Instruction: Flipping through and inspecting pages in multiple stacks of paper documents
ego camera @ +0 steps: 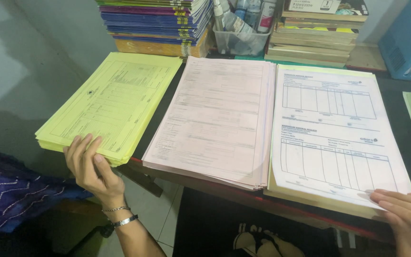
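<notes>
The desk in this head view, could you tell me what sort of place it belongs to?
Probably an office or print-shop desk: stacks of yellow forms, pink forms and white forms, with piled books behind.

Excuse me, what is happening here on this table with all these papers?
A person sits at a dark table with three stacks of printed forms side by side. The left hand rests on the near corner of the yellow stack, which hangs over the table edge. The right hand lies flat on the near right corner of the white stack. The pink stack between them is untouched. Books and bottles stand behind.
</notes>
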